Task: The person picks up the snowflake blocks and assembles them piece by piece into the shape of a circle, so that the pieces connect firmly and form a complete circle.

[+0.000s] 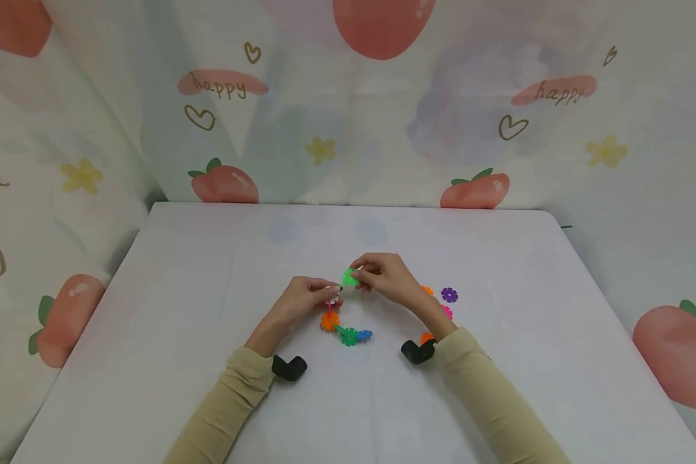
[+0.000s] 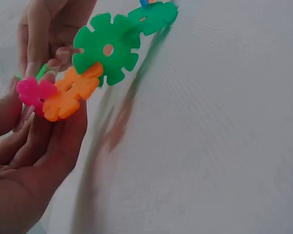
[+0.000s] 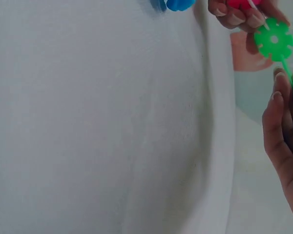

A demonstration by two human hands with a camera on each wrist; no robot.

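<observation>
My left hand [image 1: 304, 298] pinches one end of a chain of notched plastic snowflake discs, near a pink disc [image 2: 36, 94]. From there the chain runs through an orange disc [image 1: 330, 321] and green discs [image 1: 350, 336] to a blue disc [image 1: 364, 335]. Beyond the pink disc, a white piece [image 3: 254, 5] shows partly between the left fingers, beside a bright green disc [image 3: 274, 40]. Between finger and thumb, my right hand [image 1: 385, 277] holds another bright green disc [image 3: 289, 75], seen edge-on and touching the first. Fingers hide part of these joints.
Loose discs lie by the right forearm: a purple one [image 1: 449, 295], a pink one [image 1: 447, 312] and orange ones [image 1: 426, 338], partly covered by the arm. Black wrist devices [image 1: 290, 368] sit at both cuffs. A white-covered table [image 1: 209, 258] meets a printed curtain [image 1: 371, 129] behind.
</observation>
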